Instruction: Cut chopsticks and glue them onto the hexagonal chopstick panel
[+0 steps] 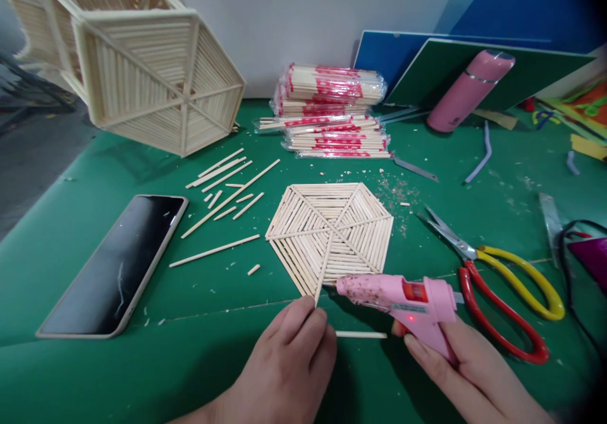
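A flat polygonal panel of thin wooden sticks lies on the green table, with sticks crossing at its middle. My left hand is closed at its near corner, fingertips pressed on the edge. A single wooden stick juts out to the right from under this hand; its other end is hidden, so whether the fingers grip it I cannot tell. My right hand grips the handle of a pink glue gun, its red light lit. The gun's nozzle points left and meets the panel's near edge, close to my left fingers.
Left of the panel lie loose sticks and a phone. A large stick-built frame stands back left. Behind are wrapped stick bundles and a pink bottle. Scissors lie near my right hand; a metal blade lies farther back.
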A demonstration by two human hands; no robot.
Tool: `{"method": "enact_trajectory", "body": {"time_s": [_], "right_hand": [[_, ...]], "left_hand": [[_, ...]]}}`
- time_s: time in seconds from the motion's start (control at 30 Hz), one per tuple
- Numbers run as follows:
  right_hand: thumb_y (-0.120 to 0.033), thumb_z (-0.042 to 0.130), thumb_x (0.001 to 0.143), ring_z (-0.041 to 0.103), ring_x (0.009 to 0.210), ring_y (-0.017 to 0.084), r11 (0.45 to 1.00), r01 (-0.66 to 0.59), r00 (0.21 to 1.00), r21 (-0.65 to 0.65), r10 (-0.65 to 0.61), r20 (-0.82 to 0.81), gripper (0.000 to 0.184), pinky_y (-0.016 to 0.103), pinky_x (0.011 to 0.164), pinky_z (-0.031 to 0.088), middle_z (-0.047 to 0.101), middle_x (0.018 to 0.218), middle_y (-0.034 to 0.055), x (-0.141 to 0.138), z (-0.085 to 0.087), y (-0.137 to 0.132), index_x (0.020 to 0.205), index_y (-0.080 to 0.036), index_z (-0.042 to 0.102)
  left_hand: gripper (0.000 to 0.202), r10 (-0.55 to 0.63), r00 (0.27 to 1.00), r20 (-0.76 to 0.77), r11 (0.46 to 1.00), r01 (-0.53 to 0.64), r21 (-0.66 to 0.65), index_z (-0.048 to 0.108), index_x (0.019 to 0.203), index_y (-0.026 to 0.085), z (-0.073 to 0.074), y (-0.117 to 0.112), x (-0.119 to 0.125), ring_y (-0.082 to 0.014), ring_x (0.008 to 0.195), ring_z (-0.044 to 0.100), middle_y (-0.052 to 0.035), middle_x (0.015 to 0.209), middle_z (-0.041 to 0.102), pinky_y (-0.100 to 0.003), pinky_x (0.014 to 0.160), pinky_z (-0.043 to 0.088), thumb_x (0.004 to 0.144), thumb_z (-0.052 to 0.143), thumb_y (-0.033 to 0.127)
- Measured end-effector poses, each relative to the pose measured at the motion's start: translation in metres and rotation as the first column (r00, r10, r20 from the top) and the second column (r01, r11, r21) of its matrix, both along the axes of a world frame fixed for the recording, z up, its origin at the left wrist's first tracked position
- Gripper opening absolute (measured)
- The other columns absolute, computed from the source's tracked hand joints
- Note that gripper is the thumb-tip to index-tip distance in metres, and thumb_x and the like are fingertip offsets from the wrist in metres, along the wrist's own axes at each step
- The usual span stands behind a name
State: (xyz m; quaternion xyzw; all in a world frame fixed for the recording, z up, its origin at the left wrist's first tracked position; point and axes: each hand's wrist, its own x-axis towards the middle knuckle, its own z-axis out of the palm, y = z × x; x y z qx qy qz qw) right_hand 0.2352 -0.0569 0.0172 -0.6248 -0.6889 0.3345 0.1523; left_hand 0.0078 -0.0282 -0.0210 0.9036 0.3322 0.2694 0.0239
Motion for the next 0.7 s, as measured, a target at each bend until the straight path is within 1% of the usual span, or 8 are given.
{"method": "enact_trajectory", "body": {"time_s": [0.1, 0.23, 0.47, 0.6, 0.7], "right_hand": [[-0.036, 0.047, 0.082, 0.062, 0.092, 0.018, 1.000, 0.029, 1.000, -0.001, -0.029, -0.007, 0.026, 0.025, 0.080, 0.050, 0.066, 0.101, 0.0072, -0.0015, 0.0008, -0.0004, 0.102, -0.021, 0.057], [-0.039, 0.047, 0.082, 0.062, 0.091, 0.018, 0.994, 0.106, 0.993, 0.015, -0.105, -0.058, 0.027, 0.027, 0.082, 0.049, 0.067, 0.097, 0.0066, -0.0054, 0.0005, -0.0020, 0.099, -0.022, 0.059], [-0.041, 0.051, 0.079, 0.064, 0.084, 0.018, 0.979, 0.200, 0.977, 0.048, -0.196, -0.077, 0.026, 0.021, 0.072, 0.053, 0.068, 0.089, 0.0029, -0.0044, -0.0016, -0.0072, 0.096, -0.023, 0.059], [-0.040, 0.050, 0.079, 0.064, 0.085, 0.018, 0.978, 0.192, 0.978, 0.078, -0.184, -0.099, 0.025, 0.023, 0.075, 0.052, 0.068, 0.091, 0.0035, -0.0064, -0.0020, -0.0072, 0.094, -0.022, 0.060], [-0.040, 0.050, 0.079, 0.064, 0.087, 0.018, 0.980, 0.183, 0.981, 0.075, -0.177, -0.084, 0.025, 0.023, 0.076, 0.052, 0.068, 0.093, 0.0035, -0.0085, -0.0025, -0.0073, 0.093, -0.022, 0.061]], "left_hand": [[0.034, 0.012, 1.000, 0.004, 1.000, -0.012, -0.009, 0.057, 0.081, 0.013, -0.0008, -0.0004, 0.0002, -0.0190, 0.086, 0.047, -0.0066, 0.076, 0.053, -0.031, 0.077, 0.047, 0.087, 0.024, 0.014], [0.035, 0.001, 1.000, 0.003, 1.000, -0.001, -0.014, 0.058, 0.083, 0.013, -0.0009, -0.0005, -0.0002, -0.0191, 0.086, 0.046, -0.0069, 0.076, 0.053, -0.032, 0.076, 0.047, 0.087, 0.023, 0.015], [0.034, -0.005, 1.000, -0.006, 1.000, 0.005, -0.022, 0.058, 0.082, 0.012, 0.0012, -0.0002, -0.0011, -0.0190, 0.084, 0.046, -0.0070, 0.077, 0.052, -0.032, 0.076, 0.047, 0.087, 0.024, 0.015], [0.034, -0.005, 1.000, 0.003, 1.000, 0.005, -0.025, 0.058, 0.081, 0.012, 0.0000, 0.0007, 0.0000, -0.0188, 0.083, 0.047, -0.0068, 0.076, 0.052, -0.032, 0.074, 0.048, 0.087, 0.025, 0.014], [0.033, -0.008, 1.000, -0.001, 1.000, 0.008, -0.027, 0.058, 0.082, 0.012, -0.0009, 0.0007, 0.0006, -0.0192, 0.085, 0.047, -0.0069, 0.077, 0.052, -0.033, 0.077, 0.047, 0.087, 0.025, 0.014]]}}
